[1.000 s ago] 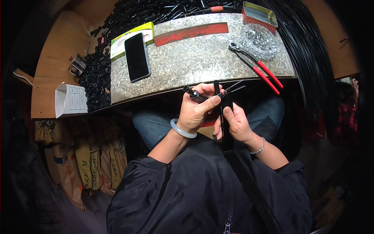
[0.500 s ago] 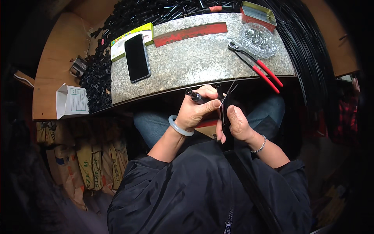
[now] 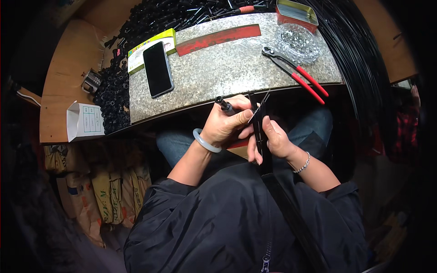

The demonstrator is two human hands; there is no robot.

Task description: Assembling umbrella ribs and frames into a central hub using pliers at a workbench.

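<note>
My left hand (image 3: 226, 123), with a pale bangle at its wrist, is closed round a short black tube (image 3: 221, 103) whose open end points up and away. Its thumb and fingers also pinch near thin, shiny metal strips (image 3: 260, 107) that cross at a slant. My right hand (image 3: 276, 140), wearing a beaded bracelet, is closed on a slim black rod (image 3: 258, 132) held roughly upright between both hands. Its thumb lies along the rod, and its fingers curl below. Both hands are above my lap, just short of the table edge. How the strips meet the rod cannot be made out.
The speckled tabletop (image 3: 200, 79) bears a phone (image 3: 158, 70), a yellow-green box (image 3: 136, 57), a red strip (image 3: 218, 40), red-handled pliers (image 3: 298, 75), a clear dish (image 3: 298, 43) and a red tin (image 3: 296, 18). Black parts (image 3: 114, 91) and long black rods (image 3: 359, 54) surround it.
My hands keep their grips while the thin strips tilt and shift slightly left. The black tube moves a little up and left. The whole view has shifted slightly.
</note>
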